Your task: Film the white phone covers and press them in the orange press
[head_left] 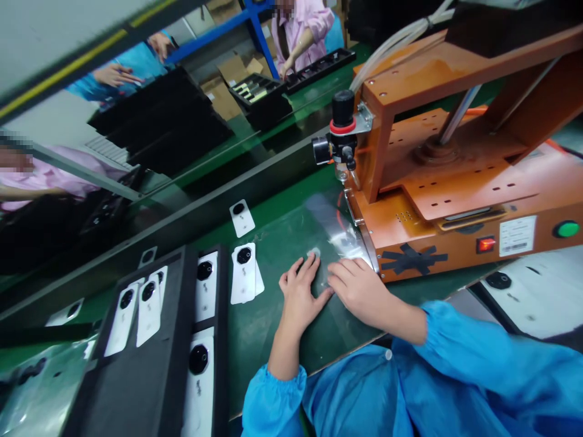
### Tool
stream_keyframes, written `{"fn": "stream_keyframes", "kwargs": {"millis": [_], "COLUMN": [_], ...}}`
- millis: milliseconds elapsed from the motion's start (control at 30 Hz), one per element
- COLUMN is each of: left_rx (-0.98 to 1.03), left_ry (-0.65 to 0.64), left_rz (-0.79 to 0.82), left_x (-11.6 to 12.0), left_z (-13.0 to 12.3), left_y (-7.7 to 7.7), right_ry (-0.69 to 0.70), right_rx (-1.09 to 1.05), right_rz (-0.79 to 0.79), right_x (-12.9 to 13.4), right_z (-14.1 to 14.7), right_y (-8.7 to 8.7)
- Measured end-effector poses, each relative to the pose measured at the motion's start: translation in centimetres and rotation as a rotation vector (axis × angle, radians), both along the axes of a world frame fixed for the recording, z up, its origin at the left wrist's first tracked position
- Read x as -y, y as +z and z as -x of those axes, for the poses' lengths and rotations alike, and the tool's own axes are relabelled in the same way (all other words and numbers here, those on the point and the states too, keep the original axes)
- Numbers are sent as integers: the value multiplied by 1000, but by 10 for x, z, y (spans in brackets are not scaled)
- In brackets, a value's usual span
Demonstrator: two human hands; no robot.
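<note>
My left hand (300,294) lies on the green table with its fingers apart and the thumb pointing right. Its fingertips touch a small, see-through round piece (316,251). Close beside it, my right hand (357,288) has its fingers bent and pressed together; whatever they hold is hidden. A clear plastic film (348,240) lies just beyond the right hand, against the machine. Left of my hands rest overlapping white phone back covers (243,276) with black camera rings, and another single phone back cover (242,218) sits farther back.
An orange press machine (410,255) with a green button stands at the right. Black foam trays (136,376) holding more covers are on the left. At lower right, another tray holds a large white cover (537,294). Co-workers sit beyond the metal rail (182,224).
</note>
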State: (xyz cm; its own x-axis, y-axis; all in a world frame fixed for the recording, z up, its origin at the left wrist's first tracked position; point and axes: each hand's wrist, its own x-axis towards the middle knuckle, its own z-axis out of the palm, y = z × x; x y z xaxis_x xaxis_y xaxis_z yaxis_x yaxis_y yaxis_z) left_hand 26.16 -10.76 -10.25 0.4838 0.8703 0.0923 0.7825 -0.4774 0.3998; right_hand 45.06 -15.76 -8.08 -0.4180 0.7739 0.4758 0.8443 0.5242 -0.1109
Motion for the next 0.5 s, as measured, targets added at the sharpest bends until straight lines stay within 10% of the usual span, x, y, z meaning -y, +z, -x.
{"fn": "stream_keyframes", "kwargs": {"millis": [267, 500], "left_rx": [16, -162], "left_ry": [-78, 494], "left_rz": [185, 104], "left_x": [-52, -201], "left_z": [5, 22], "left_y": [36, 72], "right_ry": [47, 125], "right_rx": [-453, -539], "right_rz": [-93, -117], "right_x": [73, 69], "right_z": [-28, -32], "right_y": [-24, -46]}}
